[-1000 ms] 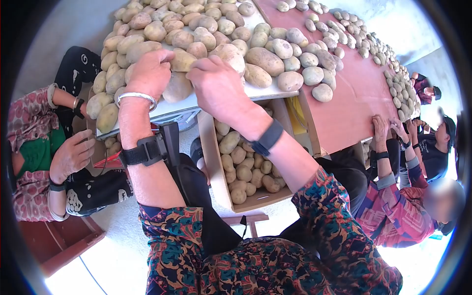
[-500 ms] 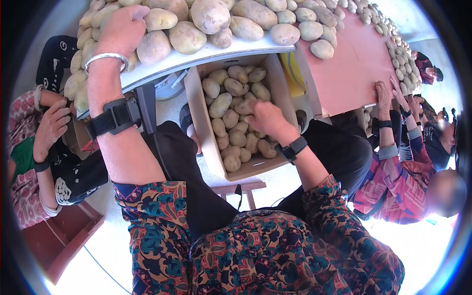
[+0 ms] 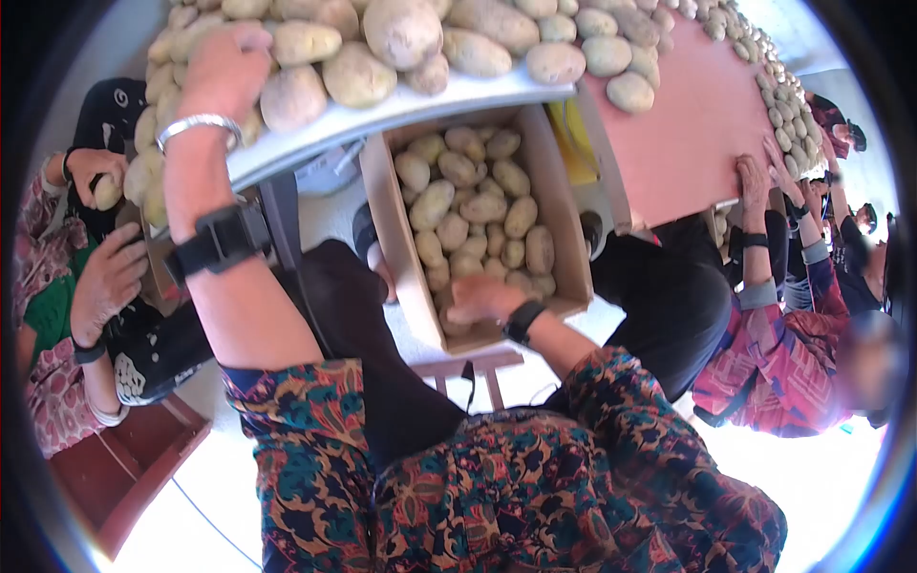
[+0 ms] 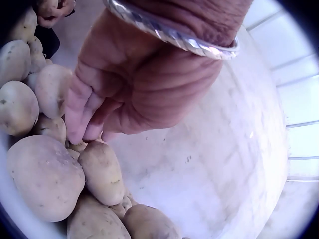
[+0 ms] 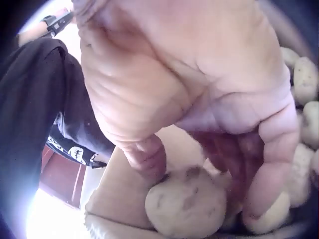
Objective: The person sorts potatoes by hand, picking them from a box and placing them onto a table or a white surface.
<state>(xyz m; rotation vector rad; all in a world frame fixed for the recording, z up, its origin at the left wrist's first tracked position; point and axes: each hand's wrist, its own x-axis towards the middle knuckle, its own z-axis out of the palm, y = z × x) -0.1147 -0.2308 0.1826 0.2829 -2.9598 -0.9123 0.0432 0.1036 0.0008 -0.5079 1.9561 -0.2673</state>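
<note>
1. The right hand (image 3: 485, 298) had moved: a second earlier it was over the pile of potatoes (image 3: 358, 74) beyond the cardboard box (image 3: 557, 201), then midway along the box, and now it lay inside, at the near end.
2. The left hand (image 3: 224, 72) stayed at the pile, beyond the box and to its left — so the work, as I judged it, was split between pile and box.
3. At the box's near end, the right thumb touched a potato (image 5: 184, 209); the other fingers were bent and stood apart from the thumb. Whether they gripped it, I could not tell.
4. The left fingertips were drawn close together among the pile; the palm hid whether anything was pinched.
5. The box had plain, matte brown walls and held a layer of rounded, pale-tan potatoes, some oval, some nearly round.
6. Beyond it, the pile — with bigger, lumpier, dull-skinned pieces — crowded the smooth white table (image 3: 487, 91). A flat, reddish board (image 3: 683, 158) lay to the box's right.
7. A shiny, twisted bangle (image 4: 174, 40) circled the left wrist, well apart from the box.
</note>
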